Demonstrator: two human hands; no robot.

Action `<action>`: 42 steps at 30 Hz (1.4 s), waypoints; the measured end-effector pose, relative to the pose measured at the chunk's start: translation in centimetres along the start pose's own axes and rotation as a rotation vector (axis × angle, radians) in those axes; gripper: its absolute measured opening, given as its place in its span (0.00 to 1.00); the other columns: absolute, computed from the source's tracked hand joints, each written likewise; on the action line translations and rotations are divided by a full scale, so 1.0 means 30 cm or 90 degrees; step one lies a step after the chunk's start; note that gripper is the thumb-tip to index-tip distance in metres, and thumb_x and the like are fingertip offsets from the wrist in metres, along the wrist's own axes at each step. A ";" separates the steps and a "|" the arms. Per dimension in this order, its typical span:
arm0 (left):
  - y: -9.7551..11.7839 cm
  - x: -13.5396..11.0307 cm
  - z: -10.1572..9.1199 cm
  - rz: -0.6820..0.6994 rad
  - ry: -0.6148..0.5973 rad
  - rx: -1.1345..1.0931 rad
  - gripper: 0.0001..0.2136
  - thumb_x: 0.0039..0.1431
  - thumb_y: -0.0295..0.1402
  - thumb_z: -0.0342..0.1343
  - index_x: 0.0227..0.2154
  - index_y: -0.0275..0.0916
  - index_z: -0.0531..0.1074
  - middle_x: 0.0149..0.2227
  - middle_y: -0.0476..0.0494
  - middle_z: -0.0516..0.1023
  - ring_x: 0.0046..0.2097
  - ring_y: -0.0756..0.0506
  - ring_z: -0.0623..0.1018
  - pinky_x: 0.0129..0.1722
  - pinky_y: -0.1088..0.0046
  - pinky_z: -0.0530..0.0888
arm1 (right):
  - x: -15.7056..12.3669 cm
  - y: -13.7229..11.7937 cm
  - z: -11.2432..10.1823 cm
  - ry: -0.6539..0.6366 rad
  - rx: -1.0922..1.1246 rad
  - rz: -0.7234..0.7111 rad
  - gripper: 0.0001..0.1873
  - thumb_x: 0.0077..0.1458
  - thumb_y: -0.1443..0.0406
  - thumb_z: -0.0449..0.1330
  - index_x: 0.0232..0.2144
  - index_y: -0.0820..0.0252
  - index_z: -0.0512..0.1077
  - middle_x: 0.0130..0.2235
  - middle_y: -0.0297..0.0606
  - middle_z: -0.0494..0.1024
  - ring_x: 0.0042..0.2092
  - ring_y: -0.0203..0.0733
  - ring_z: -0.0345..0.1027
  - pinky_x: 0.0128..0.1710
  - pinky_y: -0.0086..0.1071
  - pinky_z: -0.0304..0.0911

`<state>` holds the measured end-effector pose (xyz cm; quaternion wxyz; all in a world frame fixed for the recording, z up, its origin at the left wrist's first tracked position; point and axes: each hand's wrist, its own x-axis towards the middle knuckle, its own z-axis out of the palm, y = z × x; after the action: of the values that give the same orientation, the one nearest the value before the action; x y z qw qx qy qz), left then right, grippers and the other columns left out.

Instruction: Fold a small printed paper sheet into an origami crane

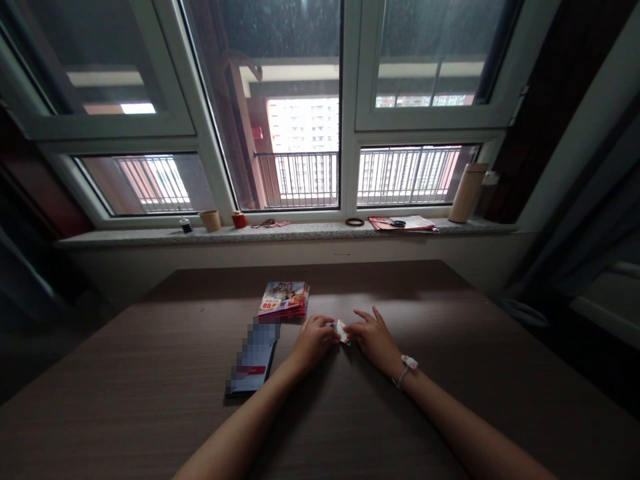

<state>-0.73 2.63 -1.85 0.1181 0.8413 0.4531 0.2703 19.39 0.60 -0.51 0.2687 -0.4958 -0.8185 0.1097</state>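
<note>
Between my two hands is a small folded piece of paper (pixel 343 331), white with reddish marks, just above or on the brown table. My left hand (pixel 316 339) pinches its left side, fingers bent together. My right hand (pixel 375 339) grips its right side between thumb and a finger, while other fingers stretch up and away. The paper's lower edge is partly covered by my fingertips. A bracelet with a white ornament (pixel 409 361) circles my right wrist.
A stack of colourful printed leaflets (pixel 284 299) lies beyond my left hand. A phone (pixel 254 360), partly blurred out, rests left of my left forearm on the table (pixel 150 360). The windowsill (pixel 310 231) holds a paper cup (pixel 210 221), a bottle (pixel 469 193), and scissors on papers (pixel 397 223).
</note>
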 end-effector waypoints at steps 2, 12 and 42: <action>0.009 -0.001 -0.001 -0.009 0.003 0.006 0.04 0.53 0.32 0.61 0.32 0.43 0.80 0.47 0.42 0.77 0.51 0.41 0.72 0.53 0.64 0.67 | -0.001 0.006 0.003 -0.004 0.012 0.006 0.18 0.53 0.73 0.53 0.39 0.48 0.76 0.39 0.32 0.81 0.62 0.44 0.55 0.64 0.55 0.29; 0.026 -0.011 -0.003 0.016 0.028 0.000 0.09 0.53 0.33 0.61 0.38 0.47 0.77 0.48 0.46 0.77 0.51 0.43 0.73 0.53 0.64 0.66 | 0.007 0.043 -0.002 -0.031 0.155 0.086 0.12 0.55 0.67 0.53 0.40 0.52 0.73 0.46 0.36 0.78 0.61 0.48 0.58 0.61 0.60 0.32; 0.061 -0.011 -0.020 -0.043 0.018 0.114 0.06 0.56 0.40 0.58 0.33 0.50 0.80 0.54 0.47 0.73 0.60 0.36 0.63 0.57 0.50 0.60 | -0.002 0.030 -0.026 -0.040 0.003 0.094 0.12 0.55 0.52 0.57 0.34 0.45 0.79 0.51 0.37 0.70 0.63 0.52 0.49 0.61 0.63 0.28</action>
<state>0.06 1.30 -0.65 0.0447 0.8287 0.5053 0.2366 20.51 0.92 -0.29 0.2351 -0.5505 -0.7875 0.1468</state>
